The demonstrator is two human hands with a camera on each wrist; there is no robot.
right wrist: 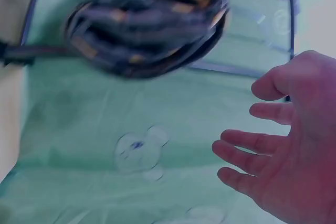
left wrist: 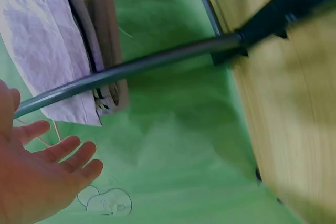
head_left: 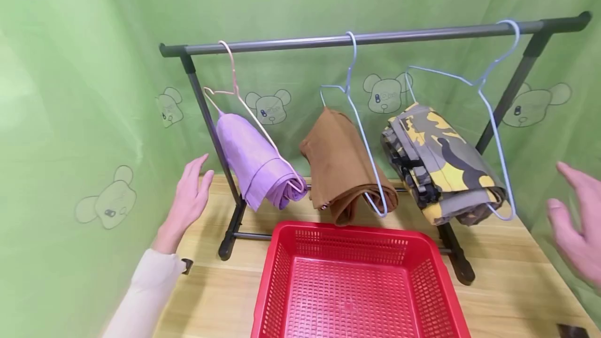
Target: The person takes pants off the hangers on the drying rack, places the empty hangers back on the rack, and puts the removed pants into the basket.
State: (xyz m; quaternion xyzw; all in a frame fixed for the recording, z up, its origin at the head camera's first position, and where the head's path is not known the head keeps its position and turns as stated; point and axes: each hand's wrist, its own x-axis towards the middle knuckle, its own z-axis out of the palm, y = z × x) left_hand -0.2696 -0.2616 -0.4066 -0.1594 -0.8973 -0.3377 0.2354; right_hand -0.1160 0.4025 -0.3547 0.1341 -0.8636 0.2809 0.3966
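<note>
My left hand [head_left: 189, 197] reaches forward beside the rack's left upright, fingers loosely extended and holding nothing. Nearest to it hangs a folded purple garment [head_left: 258, 158] on a pink hanger [head_left: 235, 85]. At the far right my right hand [head_left: 579, 223] is raised with spread fingers, also holding nothing. Close to that side, a folded camouflage garment [head_left: 451, 160] with a black buckle hangs on a blue hanger [head_left: 495, 129]. Between the two, a folded brown garment [head_left: 340, 160] is draped over another blue hanger [head_left: 361, 119]. In the left wrist view, the purple garment [left wrist: 47, 51] appears behind the upright.
A dark metal clothes rack [head_left: 300, 42] stands on a wooden table [head_left: 211, 286]. In front of it sits a red perforated plastic basket [head_left: 347, 296], with nothing inside its visible part. Green curtain [head_left: 291, 4] with bear drawings surrounds the table at the back and sides.
</note>
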